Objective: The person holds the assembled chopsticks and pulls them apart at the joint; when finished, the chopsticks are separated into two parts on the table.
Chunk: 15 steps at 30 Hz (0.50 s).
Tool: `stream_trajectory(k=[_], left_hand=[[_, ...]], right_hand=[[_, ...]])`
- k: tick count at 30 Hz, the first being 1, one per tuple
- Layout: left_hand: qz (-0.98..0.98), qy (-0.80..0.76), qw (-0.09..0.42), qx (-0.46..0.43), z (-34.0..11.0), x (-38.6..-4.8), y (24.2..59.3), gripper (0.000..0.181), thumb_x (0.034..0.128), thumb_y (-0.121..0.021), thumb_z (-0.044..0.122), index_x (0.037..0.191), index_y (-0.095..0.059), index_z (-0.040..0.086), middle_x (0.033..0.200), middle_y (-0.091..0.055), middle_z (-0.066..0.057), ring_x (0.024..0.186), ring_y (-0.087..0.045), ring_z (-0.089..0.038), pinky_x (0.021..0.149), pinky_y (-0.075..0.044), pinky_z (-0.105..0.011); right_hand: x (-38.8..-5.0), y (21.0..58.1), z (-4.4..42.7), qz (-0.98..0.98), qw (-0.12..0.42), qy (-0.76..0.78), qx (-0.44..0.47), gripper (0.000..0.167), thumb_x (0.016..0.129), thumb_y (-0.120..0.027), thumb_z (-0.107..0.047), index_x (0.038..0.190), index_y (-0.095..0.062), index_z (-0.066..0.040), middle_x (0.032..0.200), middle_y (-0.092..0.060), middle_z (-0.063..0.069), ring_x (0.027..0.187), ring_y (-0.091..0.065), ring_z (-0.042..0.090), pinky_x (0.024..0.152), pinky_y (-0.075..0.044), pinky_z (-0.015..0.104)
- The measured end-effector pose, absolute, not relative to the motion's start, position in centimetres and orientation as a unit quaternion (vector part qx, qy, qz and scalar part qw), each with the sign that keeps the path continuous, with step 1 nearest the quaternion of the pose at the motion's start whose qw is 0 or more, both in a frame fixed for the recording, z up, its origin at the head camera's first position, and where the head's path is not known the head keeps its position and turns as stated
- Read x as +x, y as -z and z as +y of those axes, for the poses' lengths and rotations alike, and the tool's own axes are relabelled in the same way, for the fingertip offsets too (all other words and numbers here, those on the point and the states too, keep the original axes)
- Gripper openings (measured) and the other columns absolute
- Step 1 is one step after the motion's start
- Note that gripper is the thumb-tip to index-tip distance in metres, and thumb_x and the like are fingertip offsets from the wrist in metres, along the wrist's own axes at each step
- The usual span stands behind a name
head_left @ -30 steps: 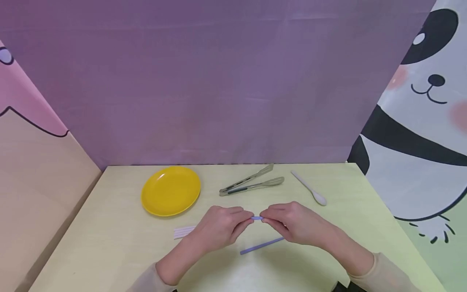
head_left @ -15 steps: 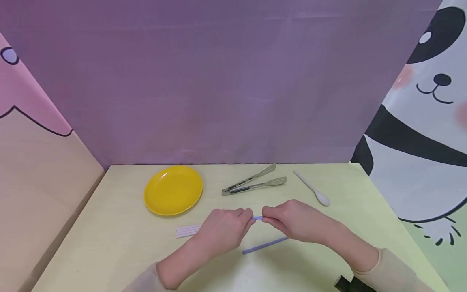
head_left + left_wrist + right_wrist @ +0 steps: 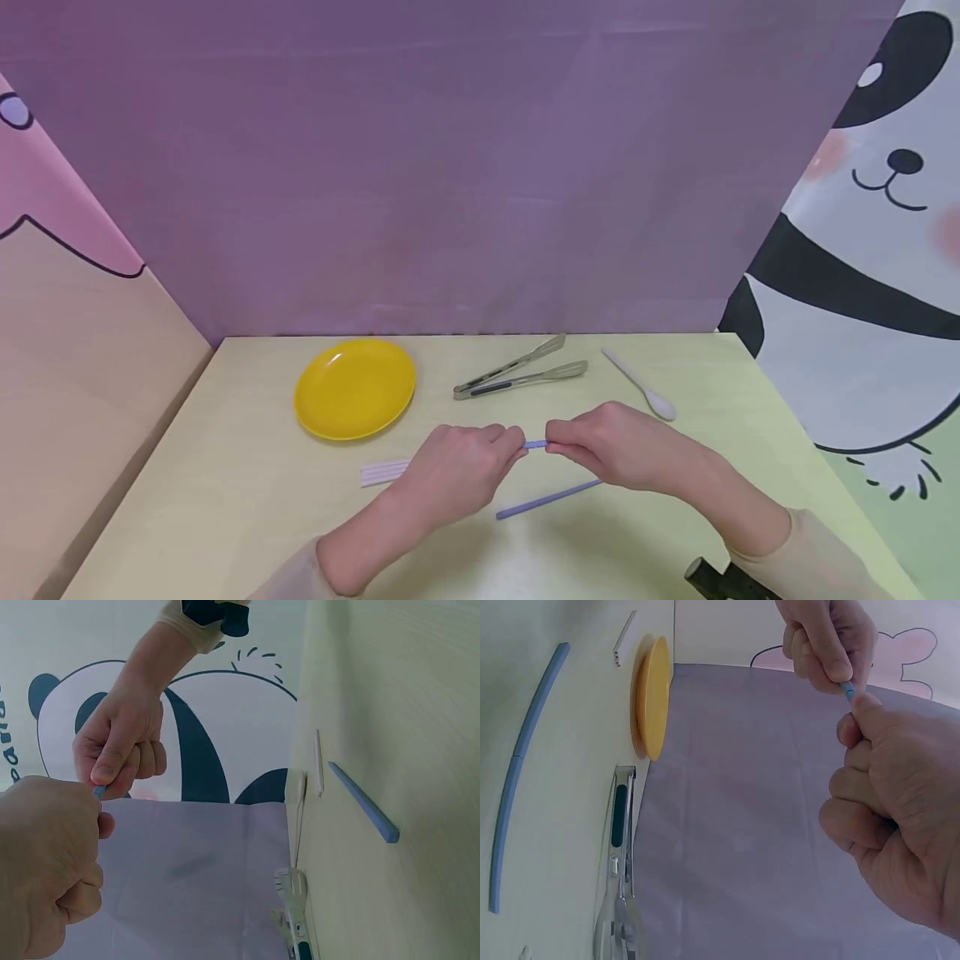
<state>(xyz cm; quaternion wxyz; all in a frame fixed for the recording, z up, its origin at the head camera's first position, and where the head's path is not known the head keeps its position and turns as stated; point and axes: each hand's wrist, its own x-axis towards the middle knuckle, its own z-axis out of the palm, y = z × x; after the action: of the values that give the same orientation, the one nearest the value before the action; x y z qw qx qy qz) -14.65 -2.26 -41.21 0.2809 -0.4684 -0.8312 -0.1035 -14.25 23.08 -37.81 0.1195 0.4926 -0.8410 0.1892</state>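
Observation:
A short piece of a blue drinking straw (image 3: 535,444) shows between my two hands, held above the table; the rest of it is hidden in the fingers. My left hand (image 3: 468,467) pinches one end, the other fingers curled in. From the right, my right hand (image 3: 626,446) pinches the opposite end between thumb and forefinger. In the right wrist view the held straw (image 3: 848,689) shows ridges. Below the hands, a second blue straw (image 3: 543,502) lies on the table, its right end hidden by my right hand in the head view.
At the back left stands a yellow plate (image 3: 355,389). Metal tongs (image 3: 517,379) lie spread at the back middle, with a pale spoon (image 3: 641,387) right of them. Several white straws (image 3: 384,472) lie side by side, partly behind my left hand. A purple curtain (image 3: 465,167) hangs behind the table.
Both hands keep hold of the straw. The right hand has moved slightly up and right, and the gap between the hands is a little wider. The left fingers have curled in more.

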Motion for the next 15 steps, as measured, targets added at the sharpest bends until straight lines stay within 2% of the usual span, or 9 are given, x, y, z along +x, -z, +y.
stream_trajectory(k=[5,15], left_hand=[[-0.837,0.112,0.270,-0.464,-2.4,-14.5,41.2,0.029,0.1010,-0.074,0.025,0.083,-0.054,0.016,0.060,-0.046,0.009,0.049,-0.024,-0.005,0.047,-0.010,-0.016],[-0.849,0.097,0.252,-0.454,-2.5,-14.0,41.2,0.029,0.1027,-0.072,0.026,0.084,-0.053,0.015,0.060,-0.043,0.007,0.049,-0.019,-0.006,0.047,-0.009,-0.016]], right_hand=[[-14.5,37.9,23.1,-0.840,0.101,-0.194,0.497,0.031,0.112,-0.056,-0.026,0.083,-0.048,-0.019,0.066,-0.025,-0.014,0.065,-0.018,-0.011,0.056,-0.018,0.005],[-15.5,38.2,23.2,-0.821,0.092,-0.203,0.526,0.034,0.114,-0.046,-0.035,0.084,-0.048,-0.020,0.065,-0.030,-0.012,0.065,-0.019,-0.011,0.056,-0.018,0.005]])
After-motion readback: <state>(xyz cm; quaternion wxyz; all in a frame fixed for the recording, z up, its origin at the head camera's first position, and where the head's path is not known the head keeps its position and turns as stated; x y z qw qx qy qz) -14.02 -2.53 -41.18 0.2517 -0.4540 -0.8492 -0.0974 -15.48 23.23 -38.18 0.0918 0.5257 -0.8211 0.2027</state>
